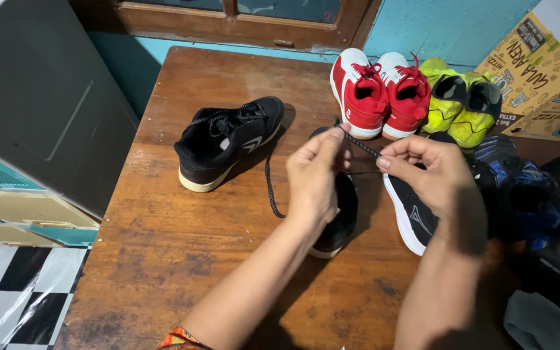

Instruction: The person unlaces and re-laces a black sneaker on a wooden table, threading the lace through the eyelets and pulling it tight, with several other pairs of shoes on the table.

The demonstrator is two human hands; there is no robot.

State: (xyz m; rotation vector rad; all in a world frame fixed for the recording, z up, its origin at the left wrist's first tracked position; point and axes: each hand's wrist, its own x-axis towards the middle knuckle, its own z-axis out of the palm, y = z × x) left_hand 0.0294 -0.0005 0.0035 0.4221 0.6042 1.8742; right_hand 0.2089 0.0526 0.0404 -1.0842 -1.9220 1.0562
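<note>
Underfoot, so to speak, a worn brown wooden counter (183,259) runs back to a turquoise wall (435,26) with a dark wood window frame (228,26), while a black-and-white checkered floor (14,291) shows at lower left beside a grey cabinet (34,97). Both the left hand (315,178) and the right hand (426,172) pinch a black shoelace (361,144) stretched between them, above a black shoe (338,223). Another black shoe (228,139) lies apart to the left, with red shoes (377,94), yellow-green shoes (458,104) and cardboard boxes (539,71) at the back.

Two bare forearms and hands, perhaps an orange patterned band (179,339) at the left wrist.
</note>
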